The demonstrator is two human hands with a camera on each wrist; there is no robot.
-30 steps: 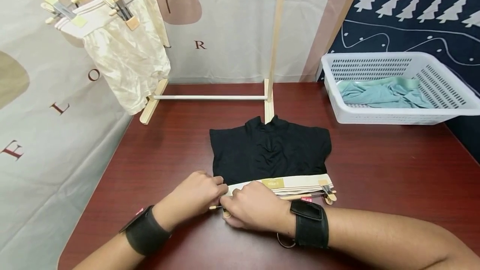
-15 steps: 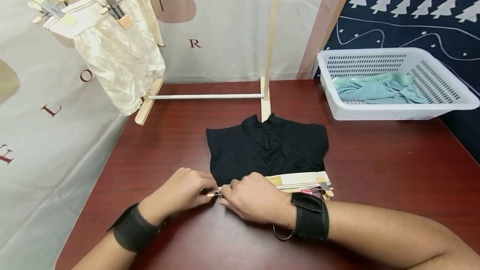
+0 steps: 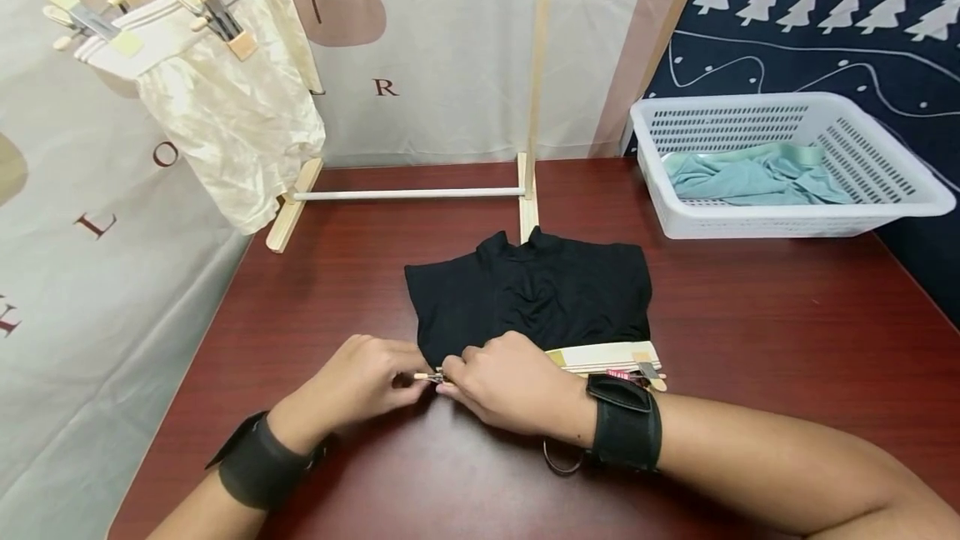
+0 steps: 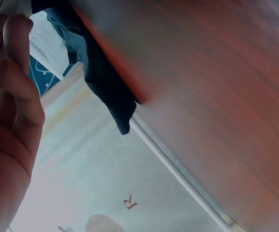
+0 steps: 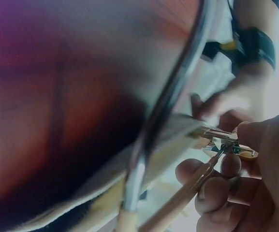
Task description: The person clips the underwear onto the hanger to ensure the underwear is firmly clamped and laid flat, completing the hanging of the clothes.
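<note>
- The black shorts [image 3: 528, 298] lie flat at centre frame on the red-brown table [image 3: 750, 340], cream waistband toward the person, with a wooden clip hanger [image 3: 600, 373] along it.
- The left hand [image 3: 360, 382] and right hand [image 3: 510, 386] meet at the hanger's left clip [image 5: 221, 142]; both pinch it with curled fingers.
- The right-end clip [image 3: 648, 372] looks like it's already on the waistband, so I'd say half clipped, and hanging is left.
- Upper left, cream shorts [image 3: 225, 115] are already hung on the wooden rack [image 3: 532, 107].
- Upper right, a white basket [image 3: 787, 223] holds a teal garment [image 3: 750, 177] not yet done.
</note>
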